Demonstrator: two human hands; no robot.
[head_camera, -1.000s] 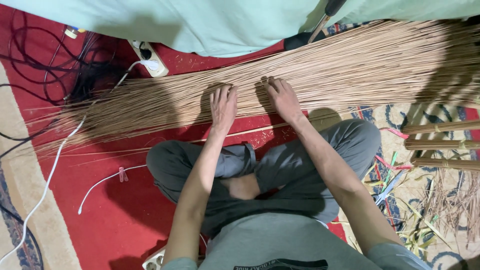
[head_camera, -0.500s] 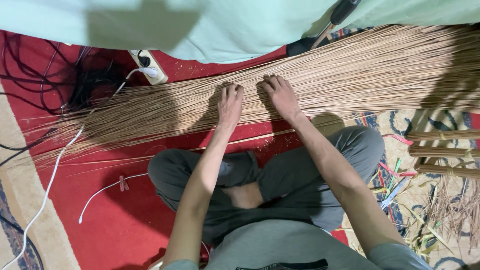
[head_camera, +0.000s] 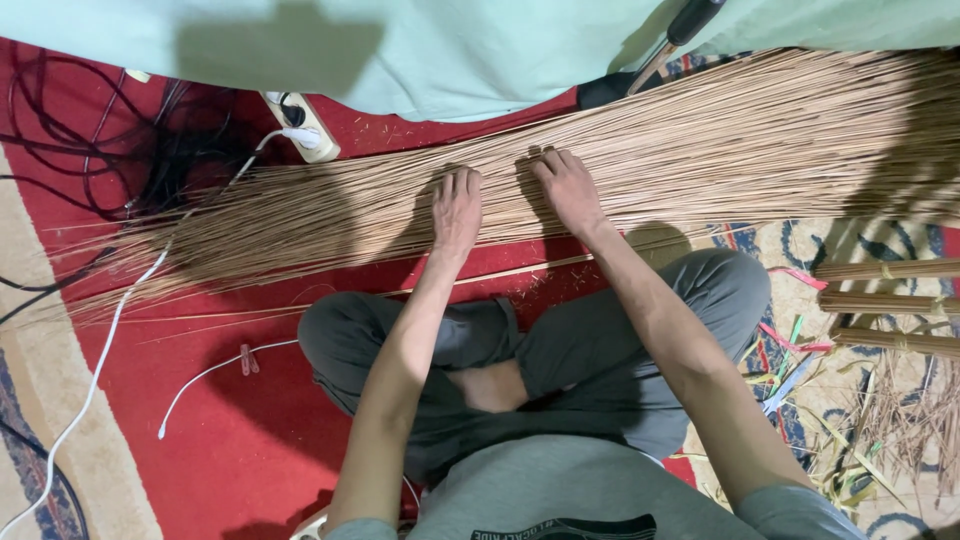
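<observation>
Seated cross-legged, I press both flat, empty palms, left hand (head_camera: 456, 212) and right hand (head_camera: 566, 188), onto the fan of thin broom sticks (head_camera: 700, 150), seemingly mid-spreading; gathering a bunch needs curled fingers next.

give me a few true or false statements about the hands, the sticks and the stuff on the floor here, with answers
1. Both hands lie flat, palms down, on the spread of thin brown sticks. True: the left hand and the right hand both rest on it.
2. The right hand grips a tied bundle. False: the tied bundles lie apart, off to the right, untouched.
3. A white power strip lies on the red carpet beyond the sticks. True.
4. The person is standing. False: the person sits cross-legged, in grey trousers.
5. The sticks stand upright in a basket. False: they lie flat across the floor.
</observation>
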